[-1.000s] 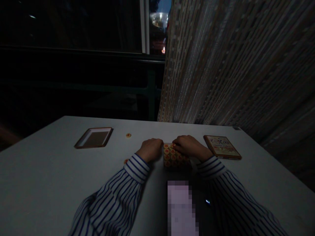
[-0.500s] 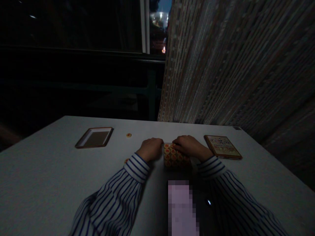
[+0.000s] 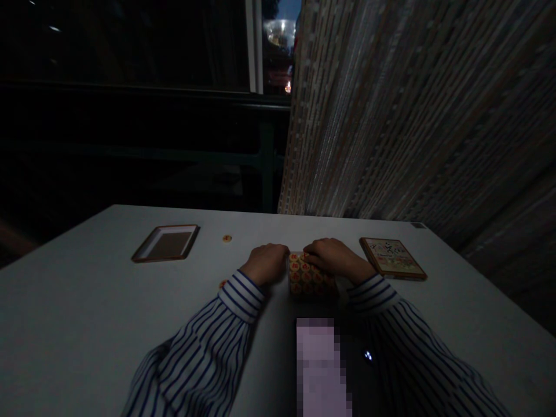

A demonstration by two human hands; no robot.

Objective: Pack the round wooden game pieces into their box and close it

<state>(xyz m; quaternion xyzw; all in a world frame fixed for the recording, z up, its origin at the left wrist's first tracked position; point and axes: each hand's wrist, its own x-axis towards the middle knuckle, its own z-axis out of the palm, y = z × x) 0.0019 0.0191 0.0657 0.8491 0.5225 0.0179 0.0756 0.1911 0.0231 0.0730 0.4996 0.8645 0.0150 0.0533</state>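
A clear tray (image 3: 290,294) packed with rows of round Chinese chess pieces (image 3: 306,277) with red characters sits on the table in front of me. My left hand (image 3: 266,262) is closed at the tray's upper left edge, its fingertips mostly hidden from this side. Over the upper right of the tray lies my right hand (image 3: 332,258), fingers bent down and pinching at a piece in the back row. That hand covers part of the pieces. One loose chess piece (image 3: 227,238) lies beyond my left hand; another piece (image 3: 223,284) is partly behind my left sleeve.
An open shallow box half (image 3: 165,259) lies at the left of the white table (image 3: 108,324). On the right is the printed box lid (image 3: 393,258). A pixelated bright phone-like screen (image 3: 321,365) is close to me. A bead-like curtain (image 3: 347,116) hangs behind the table.
Almost nothing differs. My right hand's fingers have shifted slightly left and up over the tray's back row; my left hand stays at the tray's edge.
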